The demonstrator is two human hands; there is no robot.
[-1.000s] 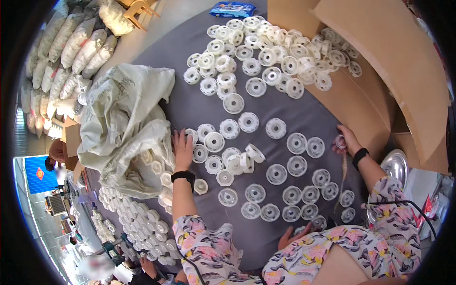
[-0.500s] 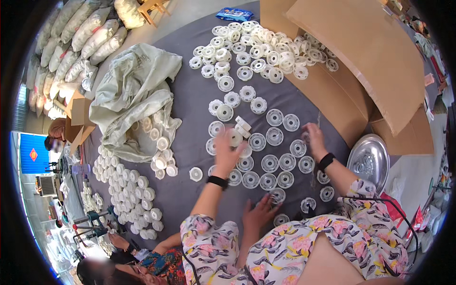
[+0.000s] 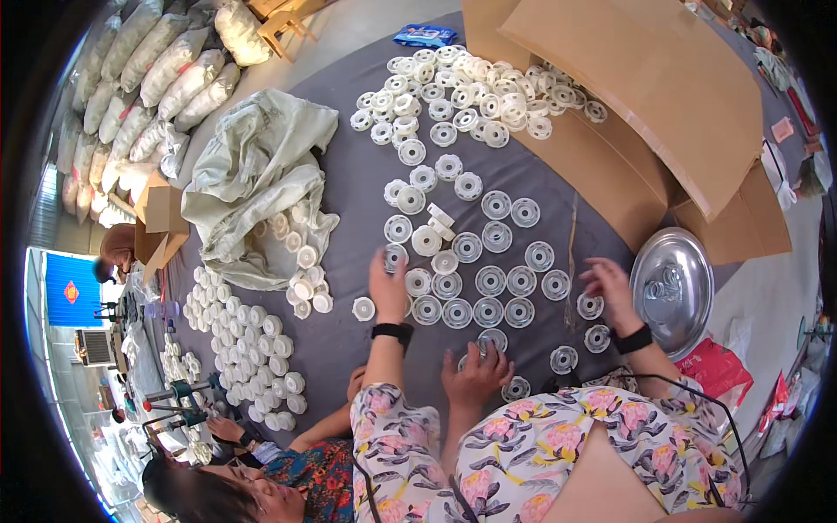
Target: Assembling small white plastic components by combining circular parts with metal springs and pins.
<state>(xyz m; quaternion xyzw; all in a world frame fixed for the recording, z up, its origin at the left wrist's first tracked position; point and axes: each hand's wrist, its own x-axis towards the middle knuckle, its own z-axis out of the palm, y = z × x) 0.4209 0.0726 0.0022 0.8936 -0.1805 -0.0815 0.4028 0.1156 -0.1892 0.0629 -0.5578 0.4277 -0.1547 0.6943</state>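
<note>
My left hand point(image 3: 386, 288) is at the left edge of the laid-out clear plastic wheels, its fingers and thumb around the edge of one plastic wheel point(image 3: 395, 255). Right of the rows, my right hand point(image 3: 609, 292) hovers with fingers apart and nothing in it, just above another clear wheel point(image 3: 589, 306). Between my hands, clear wheels point(image 3: 491, 281) lie flat in loose rows. White round caps point(image 3: 426, 241) sit among them, a few tilted or stacked. Another person's hand point(image 3: 478, 375) reaches in below the rows and touches a clear wheel point(image 3: 492, 341).
A heap of whitish wheels point(image 3: 514, 96) lies at the far side beside a cardboard box point(image 3: 645, 87). At left are a pale sack point(image 3: 253, 183) and many white caps point(image 3: 253, 349). A steel tray point(image 3: 671, 292) stands right. A co-worker point(image 3: 261, 488) sits at lower left.
My left hand has moved left and slightly down from the white caps to a wheel at the edge. My right hand has shifted right and down, away from the rows.
</note>
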